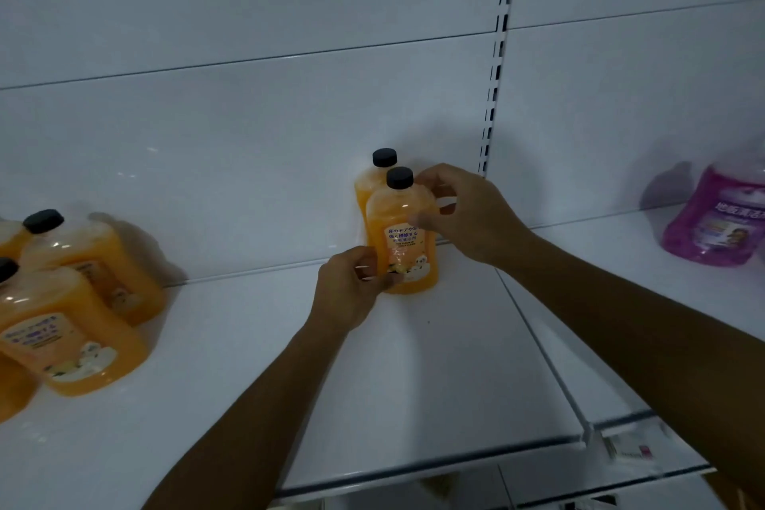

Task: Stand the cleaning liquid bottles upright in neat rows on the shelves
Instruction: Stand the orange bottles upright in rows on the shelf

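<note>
Front bottle: your orange bottle [400, 238] stands upright near the shelf [414, 385] back edge, by its right end.
Left grip: your left hand [352, 290] pinches its lower left side.
Right grip: your right hand [463, 215] grasps its upper right side.
Behind: a second orange bottle [374, 178], upright, touching.
Left end: more orange bottles [70, 344] grouped.
Neighbouring shelf: purple bottle [716, 219].

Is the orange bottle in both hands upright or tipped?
Upright: the front orange bottle stands on the shelf, black cap on top.

A slotted upright [499, 66] divides the white back panels [248, 12] behind.
</note>
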